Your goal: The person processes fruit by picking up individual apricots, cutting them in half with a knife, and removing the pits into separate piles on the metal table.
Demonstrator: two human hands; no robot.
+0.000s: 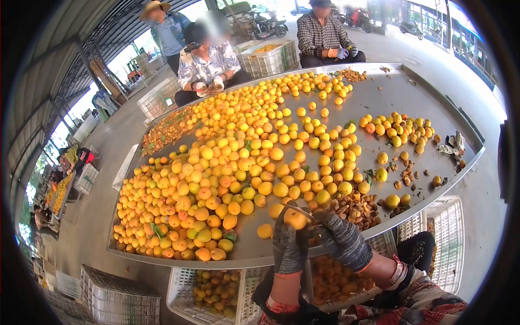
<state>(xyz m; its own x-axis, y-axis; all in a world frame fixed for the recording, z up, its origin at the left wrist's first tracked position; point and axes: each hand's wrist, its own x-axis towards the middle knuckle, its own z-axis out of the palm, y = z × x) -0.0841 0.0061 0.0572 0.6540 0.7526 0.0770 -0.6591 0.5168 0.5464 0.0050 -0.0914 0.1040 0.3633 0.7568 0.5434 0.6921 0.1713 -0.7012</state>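
Note:
In my gloved left hand [288, 248] is an apricot [295, 219], held up at the near edge of the metal table. A thin blade, seemingly of a small knife [301, 210], lies across the apricot's upper side. My gloved right hand [342, 238] is closed at the other end of the blade; its handle is hidden in the fingers. Close beyond my right hand, a heap of brown apricot pits [360, 212] rests on the table. A large spread of whole apricots [216, 179] lies in front of my hands.
The table [401, 97] has a raised rim. Below its near edge stand a crate of apricots [216, 290] and another white crate [448, 238]. Two seated people [214, 65] [325, 38] are across the table, and one person stands behind. A crumpled cloth [454, 143] lies right.

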